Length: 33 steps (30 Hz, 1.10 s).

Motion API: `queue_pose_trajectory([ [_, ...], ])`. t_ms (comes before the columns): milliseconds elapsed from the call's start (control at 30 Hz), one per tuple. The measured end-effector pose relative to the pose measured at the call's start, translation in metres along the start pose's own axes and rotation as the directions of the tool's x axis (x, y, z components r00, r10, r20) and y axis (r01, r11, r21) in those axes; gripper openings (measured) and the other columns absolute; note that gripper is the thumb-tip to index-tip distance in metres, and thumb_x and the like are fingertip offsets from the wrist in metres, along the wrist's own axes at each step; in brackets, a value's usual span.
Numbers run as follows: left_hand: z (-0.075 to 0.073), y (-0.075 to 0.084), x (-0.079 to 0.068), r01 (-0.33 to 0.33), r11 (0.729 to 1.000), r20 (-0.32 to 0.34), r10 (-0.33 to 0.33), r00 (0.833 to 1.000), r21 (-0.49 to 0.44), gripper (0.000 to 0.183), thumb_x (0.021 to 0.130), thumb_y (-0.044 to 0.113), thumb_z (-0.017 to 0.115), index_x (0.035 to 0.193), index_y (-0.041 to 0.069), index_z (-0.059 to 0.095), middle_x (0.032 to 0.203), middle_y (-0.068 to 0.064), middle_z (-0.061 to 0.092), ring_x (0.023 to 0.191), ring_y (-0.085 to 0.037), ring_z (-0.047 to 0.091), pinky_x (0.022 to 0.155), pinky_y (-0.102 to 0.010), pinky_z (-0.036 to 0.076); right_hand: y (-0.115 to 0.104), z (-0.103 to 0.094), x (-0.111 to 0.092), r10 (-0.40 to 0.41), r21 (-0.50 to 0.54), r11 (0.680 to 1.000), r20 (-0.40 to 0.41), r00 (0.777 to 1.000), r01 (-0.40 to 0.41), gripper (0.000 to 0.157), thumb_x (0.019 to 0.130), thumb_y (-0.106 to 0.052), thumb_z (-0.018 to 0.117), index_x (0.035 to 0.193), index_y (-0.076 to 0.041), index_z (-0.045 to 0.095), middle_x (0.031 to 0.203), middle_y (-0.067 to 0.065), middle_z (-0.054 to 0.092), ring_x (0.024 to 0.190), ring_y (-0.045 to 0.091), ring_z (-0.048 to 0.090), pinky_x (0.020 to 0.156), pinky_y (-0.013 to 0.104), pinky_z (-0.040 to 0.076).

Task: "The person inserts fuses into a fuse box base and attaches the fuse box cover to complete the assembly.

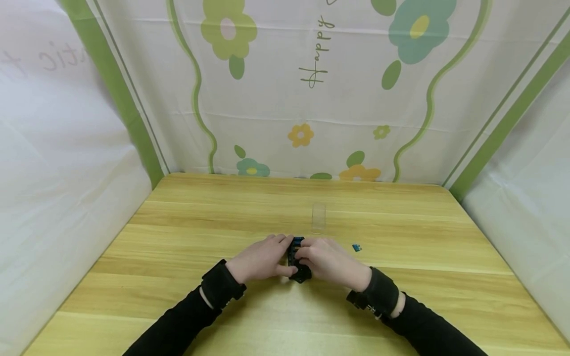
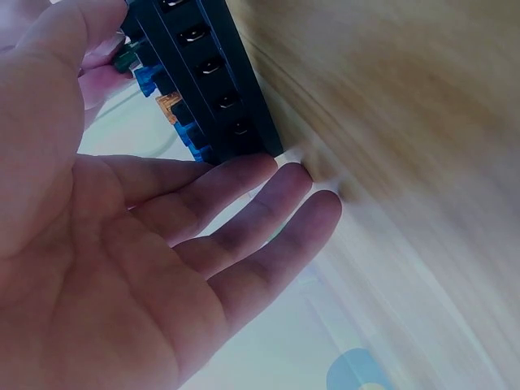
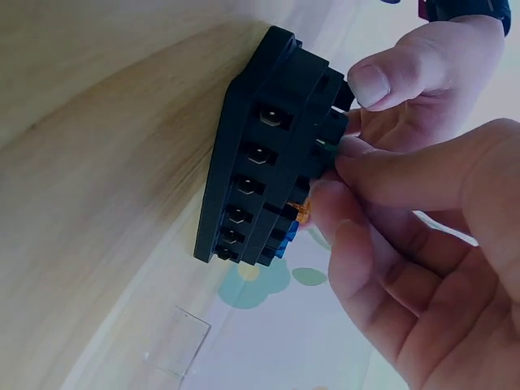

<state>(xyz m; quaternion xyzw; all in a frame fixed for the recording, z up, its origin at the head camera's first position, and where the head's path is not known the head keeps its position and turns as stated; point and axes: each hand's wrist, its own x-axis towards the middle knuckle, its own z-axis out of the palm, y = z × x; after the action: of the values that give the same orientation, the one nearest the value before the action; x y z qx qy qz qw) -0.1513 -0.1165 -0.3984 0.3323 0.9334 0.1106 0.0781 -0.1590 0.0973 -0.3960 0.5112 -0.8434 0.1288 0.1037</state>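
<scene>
A black fuse box point(image 1: 301, 275) with a row of side terminals rests on the table between both hands. Blue fuses point(image 3: 286, 237) and an orange fuse point(image 3: 302, 213) sit in its far part. My left hand point(image 1: 262, 258) steadies the box, thumb at the near end and fingers along its left side toward the far end. Over the top, my right hand point(image 1: 331, 259) pinches a small green fuse point(image 2: 125, 58) at one of the slots. The fingertips hide most of that fuse.
Beyond the box lies a clear rectangular plastic cover point(image 1: 318, 217). A loose blue fuse point(image 1: 357, 247) is on the wooden table point(image 1: 423, 232) to the right of my right hand. Printed fabric walls point(image 1: 267, 99) enclose the back and sides.
</scene>
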Motion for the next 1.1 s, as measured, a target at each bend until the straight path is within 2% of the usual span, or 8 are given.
queue_pose_trajectory([
  [267, 0.0000, 0.0002, 0.0001, -0.002, 1.000, -0.003, 0.002, 1.000, 0.006, 0.083, 0.092, 0.058, 0.051, 0.148, 0.001, 0.030, 0.139, -0.013, 0.044, 0.124, -0.027, 0.044, 0.098, -0.034, 0.038, -0.0008, 0.0009, -0.0003, 0.042, 0.009, 0.999, -0.005, 0.999, -0.042, 0.009, 0.085, -0.007, 0.070, 0.088, -0.015, 0.073, 0.082, -0.006, 0.057, 0.071, 0.005, 0.055, 0.063, 0.013, 0.044],
  [600, -0.0010, 0.0011, -0.0004, -0.006, 1.000, -0.011, 0.006, 1.000, 0.005, 0.083, 0.092, 0.057, 0.052, 0.147, -0.001, 0.031, 0.138, -0.014, 0.044, 0.124, -0.027, 0.044, 0.099, -0.034, 0.038, -0.0051, 0.0009, 0.0006, 0.107, 0.020, 0.994, 0.029, 0.994, -0.108, 0.010, 0.086, -0.006, 0.066, 0.086, -0.016, 0.070, 0.081, -0.004, 0.055, 0.065, 0.004, 0.047, 0.057, 0.015, 0.039],
  [1100, -0.0007, 0.0004, 0.0002, -0.009, 1.000, -0.009, 0.010, 1.000, 0.009, 0.083, 0.092, 0.057, 0.052, 0.148, -0.001, 0.030, 0.138, -0.014, 0.044, 0.124, -0.027, 0.044, 0.100, -0.035, 0.037, -0.0054, 0.0048, 0.0016, 0.126, 0.031, 0.992, 0.012, 0.992, -0.126, 0.010, 0.087, -0.006, 0.064, 0.084, -0.015, 0.068, 0.082, -0.004, 0.055, 0.068, 0.005, 0.050, 0.059, 0.014, 0.042],
])
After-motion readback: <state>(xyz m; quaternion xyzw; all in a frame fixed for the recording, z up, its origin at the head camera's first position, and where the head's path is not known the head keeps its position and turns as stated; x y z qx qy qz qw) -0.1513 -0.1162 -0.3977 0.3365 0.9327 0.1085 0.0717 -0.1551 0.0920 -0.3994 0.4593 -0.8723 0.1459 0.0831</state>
